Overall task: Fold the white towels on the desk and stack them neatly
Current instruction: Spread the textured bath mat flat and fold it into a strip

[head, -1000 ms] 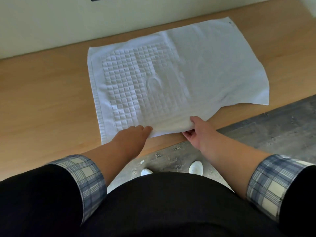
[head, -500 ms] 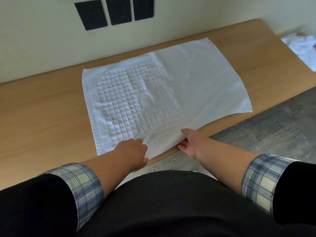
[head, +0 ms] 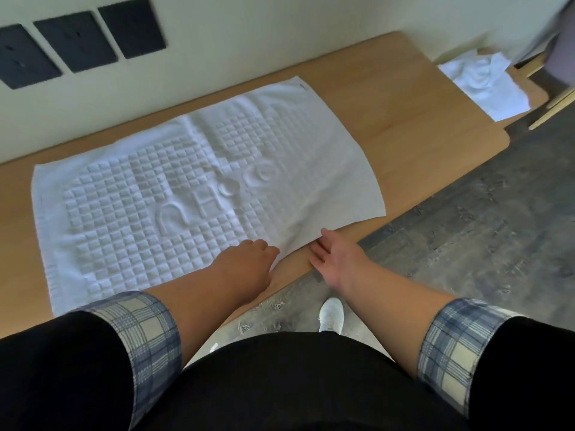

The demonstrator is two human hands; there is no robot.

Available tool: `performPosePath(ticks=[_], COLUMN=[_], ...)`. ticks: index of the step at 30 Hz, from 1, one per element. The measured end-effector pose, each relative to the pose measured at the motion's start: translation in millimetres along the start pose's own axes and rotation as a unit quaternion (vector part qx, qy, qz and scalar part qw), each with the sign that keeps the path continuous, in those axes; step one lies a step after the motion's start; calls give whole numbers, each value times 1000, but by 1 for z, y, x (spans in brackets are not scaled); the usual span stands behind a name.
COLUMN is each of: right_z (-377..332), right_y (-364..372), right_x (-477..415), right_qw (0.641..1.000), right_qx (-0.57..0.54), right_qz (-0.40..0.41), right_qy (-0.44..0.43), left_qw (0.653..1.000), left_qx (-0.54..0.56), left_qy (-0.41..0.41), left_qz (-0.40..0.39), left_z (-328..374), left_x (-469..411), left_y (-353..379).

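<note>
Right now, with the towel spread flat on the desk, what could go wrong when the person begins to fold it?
1. The left hand and right hand are close together at the near edge of the towel. Lifted from there, its corners would probably sag and the fold come out crooked.
2. That edge lies along the front of the desk. A pull toward the body might drag the towel onto the floor.
</note>
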State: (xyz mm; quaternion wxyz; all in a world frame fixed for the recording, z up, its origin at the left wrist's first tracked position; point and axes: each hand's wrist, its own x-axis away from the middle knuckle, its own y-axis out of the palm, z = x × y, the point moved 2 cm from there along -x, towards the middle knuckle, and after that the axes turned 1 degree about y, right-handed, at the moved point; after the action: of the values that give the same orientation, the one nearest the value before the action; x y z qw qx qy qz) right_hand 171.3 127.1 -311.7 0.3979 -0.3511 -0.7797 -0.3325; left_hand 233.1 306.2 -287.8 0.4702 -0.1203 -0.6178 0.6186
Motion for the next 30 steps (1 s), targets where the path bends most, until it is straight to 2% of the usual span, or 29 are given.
performPosePath(ticks=[5, 9, 16, 20, 24, 27, 30], right_z=[-83, -133, -175, -184, -190, -192, -200], right_y=[-54, -85, -113, -119, -116, -111, -108], right_x=[-40, -66, -93, -96, -99, -95, -92], right_qw=[998, 995, 976, 944, 902, 893, 886], right_qx=[7, 70, 205, 324, 426, 447, 461], right_qz=[51, 69, 75, 45, 40, 44, 48], right_qy=[-25, -10, -27, -40, -56, -30, -18], left_qw=[996, 993, 996, 994, 984, 972, 966], left_qx=[-68, -110, -42, -19, 120, 184, 212], left_qy=[-13, -1, -83, -112, -133, -142, -146], left_qz=[56, 50, 8, -1, 14, 17, -21], left_z=[53, 87, 129, 141, 155, 161, 159], left_x=[-76, -125, -179, -194, -204, -201, -197], left_y=[-15, -18, -18, -22, -27, -27, -31])
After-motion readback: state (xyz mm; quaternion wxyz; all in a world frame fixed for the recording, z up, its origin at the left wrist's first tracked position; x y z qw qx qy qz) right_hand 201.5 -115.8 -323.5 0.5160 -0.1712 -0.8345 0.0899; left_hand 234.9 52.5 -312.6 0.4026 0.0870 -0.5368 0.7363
